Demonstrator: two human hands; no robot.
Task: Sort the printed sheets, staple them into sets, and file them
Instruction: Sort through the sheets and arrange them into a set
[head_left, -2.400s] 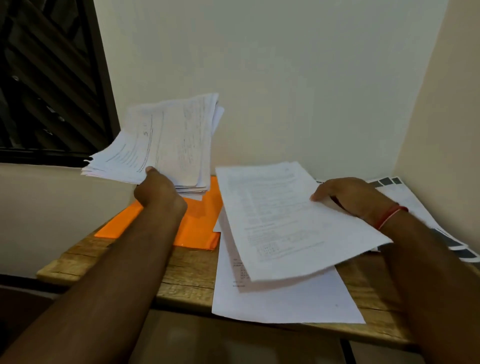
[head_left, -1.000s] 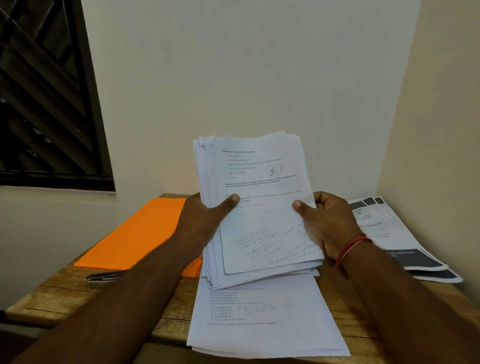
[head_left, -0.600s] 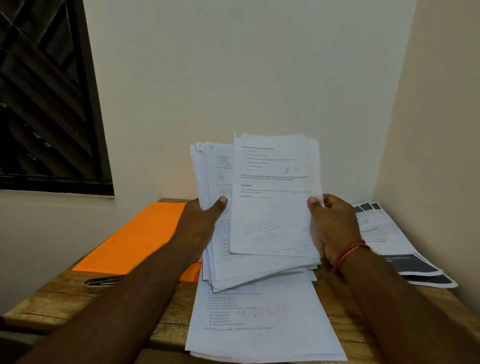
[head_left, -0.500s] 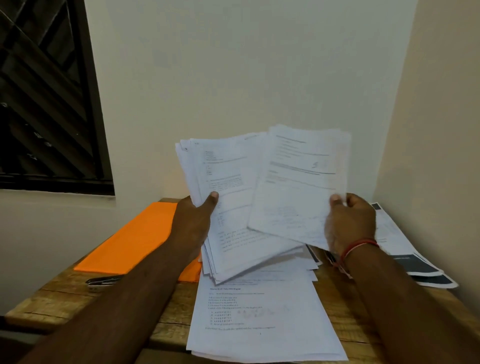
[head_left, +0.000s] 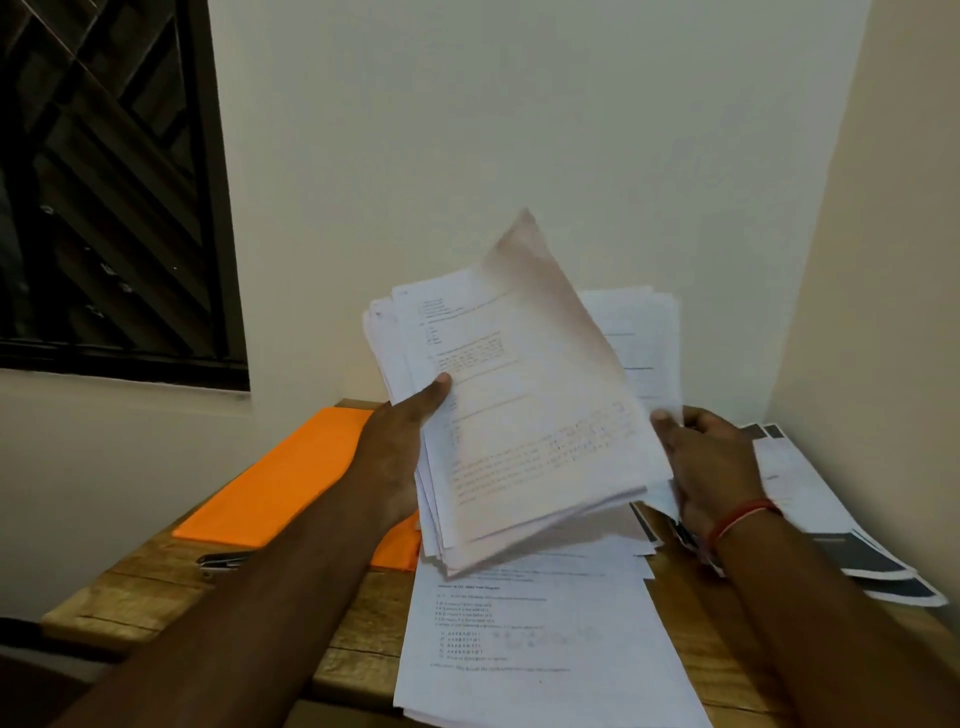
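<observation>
From my remote seat I see both hands raised over the middle of the wooden desk (head_left: 145, 587). The left hand (head_left: 400, 447) grips the held stack (head_left: 467, 519) of printed sheets by its left edge, thumb laid across the front page and fingers curled behind. The stack is tilted up towards the camera, clear of the desk. Its top sheet (head_left: 545, 364) stands peeled away and smeared with blur, one corner pointing up at the wall.

The right hand (head_left: 711, 467) is closed in a pinch, thumb on the front of the paper at its lower right. It has hold of the loose sheets (head_left: 644, 338) fanned out behind the stack. Because of the blur, I cannot tell whether the top sheet is in that pinch too. A red thread (head_left: 743, 517) circles that wrist.

Below the hands, a flat pile (head_left: 530, 639) of printed pages lies at the near edge and overhangs it. An orange folder (head_left: 291, 478) lies along the left side, reaching the back edge. A small dark metal object (head_left: 223, 560) lies just in front of it, near the left edge. Pages with dark blocks (head_left: 831, 530) lie along the right edge, against the side wall.
</observation>
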